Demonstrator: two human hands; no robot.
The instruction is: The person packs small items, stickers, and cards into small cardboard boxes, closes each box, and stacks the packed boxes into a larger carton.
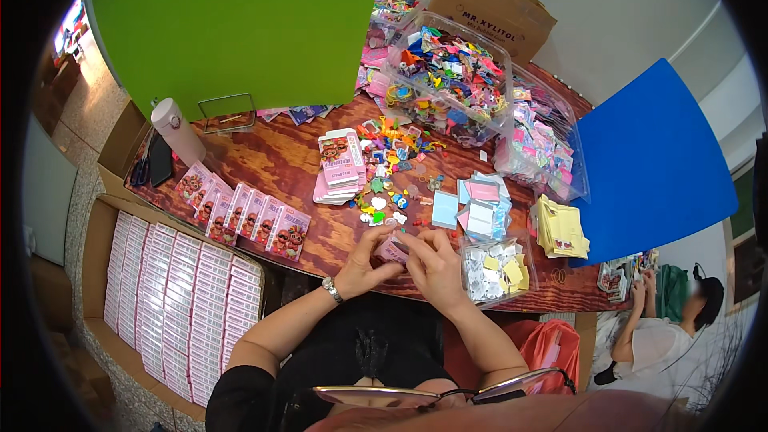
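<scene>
Close to the table's front edge, a small pink printed box [391, 251] sits between my two hands. My left hand [368, 266] is closed on its left side, thumb and fingers around it. The fingers of my right hand [436, 262] pinch at the box's upper right part; what they do inside is partly hidden. Just beyond lie small coloured plastic toys [392, 184] in a loose heap. A stack of pink printed cartons [342, 162] stands behind on the left. Beside my right hand is a clear tray [494, 298] of small white and yellow packets.
Finished-looking pink boxes [256, 220] stand in a row at left, above a large carton [96, 272] packed with more. Blue and pink cards [480, 204], yellow packets [560, 228] and heaped clear bins [500, 72] lie right. A green panel [232, 24] borders the table; another person [664, 328] works at far right.
</scene>
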